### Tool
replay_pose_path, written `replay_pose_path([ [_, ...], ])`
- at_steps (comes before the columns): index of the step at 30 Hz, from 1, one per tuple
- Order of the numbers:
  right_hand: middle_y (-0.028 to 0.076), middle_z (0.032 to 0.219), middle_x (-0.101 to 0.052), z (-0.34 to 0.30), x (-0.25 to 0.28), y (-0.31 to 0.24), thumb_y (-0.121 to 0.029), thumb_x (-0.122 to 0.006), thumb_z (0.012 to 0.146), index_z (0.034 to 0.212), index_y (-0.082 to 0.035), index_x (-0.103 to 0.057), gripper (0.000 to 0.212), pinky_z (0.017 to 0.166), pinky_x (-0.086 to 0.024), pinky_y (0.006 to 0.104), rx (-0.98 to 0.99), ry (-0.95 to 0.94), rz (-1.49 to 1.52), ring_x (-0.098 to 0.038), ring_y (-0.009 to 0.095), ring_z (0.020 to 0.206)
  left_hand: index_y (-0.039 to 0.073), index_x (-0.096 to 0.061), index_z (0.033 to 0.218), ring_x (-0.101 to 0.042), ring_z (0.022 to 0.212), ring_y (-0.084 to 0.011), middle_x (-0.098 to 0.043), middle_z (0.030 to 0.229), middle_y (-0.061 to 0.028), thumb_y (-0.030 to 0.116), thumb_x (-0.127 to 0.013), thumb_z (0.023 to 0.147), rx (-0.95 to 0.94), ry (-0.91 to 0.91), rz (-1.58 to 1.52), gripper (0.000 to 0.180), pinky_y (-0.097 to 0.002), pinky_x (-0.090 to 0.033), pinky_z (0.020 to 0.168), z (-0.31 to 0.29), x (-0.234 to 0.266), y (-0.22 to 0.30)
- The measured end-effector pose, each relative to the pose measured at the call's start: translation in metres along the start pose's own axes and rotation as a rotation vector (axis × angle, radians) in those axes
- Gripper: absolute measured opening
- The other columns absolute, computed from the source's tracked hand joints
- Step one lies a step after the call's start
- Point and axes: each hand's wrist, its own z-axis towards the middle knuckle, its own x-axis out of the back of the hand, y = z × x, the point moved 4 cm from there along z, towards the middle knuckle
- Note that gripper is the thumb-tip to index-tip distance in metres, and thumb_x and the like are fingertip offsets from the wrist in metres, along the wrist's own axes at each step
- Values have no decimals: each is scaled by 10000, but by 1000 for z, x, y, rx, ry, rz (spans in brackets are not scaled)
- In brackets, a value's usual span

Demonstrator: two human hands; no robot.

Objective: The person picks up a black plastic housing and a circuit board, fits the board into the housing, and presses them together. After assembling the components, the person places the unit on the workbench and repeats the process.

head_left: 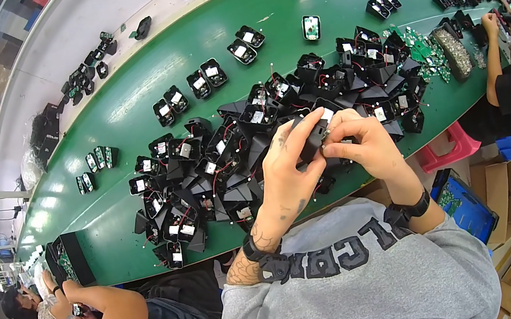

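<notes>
From where I stand, the person's left hand (288,171) has its grip closed on a small black housing (311,144), held up above the near side of the green worktop (282,1). The right hand (367,143) meets it from the other side, thumb and forefinger right at the housing's edge; the fingers hide what lies between them, so I cannot tell whether that grip is closed. A white block (328,115) shows by the right fingertips.

Just beyond the hands spreads a heap of similar housings (220,146), many with white blocks and red wires showing. Farther across, a pair of open cases (206,78) stands side by side, and a lone case with a green board (311,28) sits apart. To the right of the heap lie loose green circuit boards (428,55), beside a long tray of small metallic pieces (453,53). Near that tray is a co-worker's hand (490,22).
</notes>
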Motion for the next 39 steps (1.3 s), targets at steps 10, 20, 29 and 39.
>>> replay_pose_path([
  [10, 10, 843, -568, 0, -8, -4, -81, -732, 738, 776, 8, -669, 115, 714, -376, 258, -92, -13, 177, -503, 115, 819, 140, -566, 1258, -609, 924, -259, -581, 1100, -130, -84, -615, 670, -84, -37, 116, 630, -313, -520, 703, -1, 6, 11],
  [20, 0, 901, -553, -6, -13, 4, -43, -699, 794, 822, 31, -659, 88, 661, -400, 214, -114, -2, 350, -511, 73, 761, 161, -541, 1277, -608, 944, -340, -568, 1116, -176, -59, -636, 666, -113, 17, 124, 656, -373, -521, 755, -7, 1, 3],
  [29, 9, 854, -571, -14, -11, 9, -33, -701, 782, 837, 6, -694, 68, 678, -400, 227, -201, 76, 400, -511, 81, 757, 110, -607, 1204, -619, 897, -209, -609, 1081, -118, -67, -665, 665, -209, 97, 166, 570, -280, -527, 691, -9, 0, 13],
  [39, 28, 887, -568, -14, -8, 7, -37, -723, 766, 795, 14, -677, 74, 696, -373, 230, -124, 61, 458, -504, 96, 810, 84, -588, 1226, -622, 947, -172, -591, 1136, -101, -99, -645, 689, -114, 84, 98, 570, -265, -557, 741, -9, -3, 10],
])
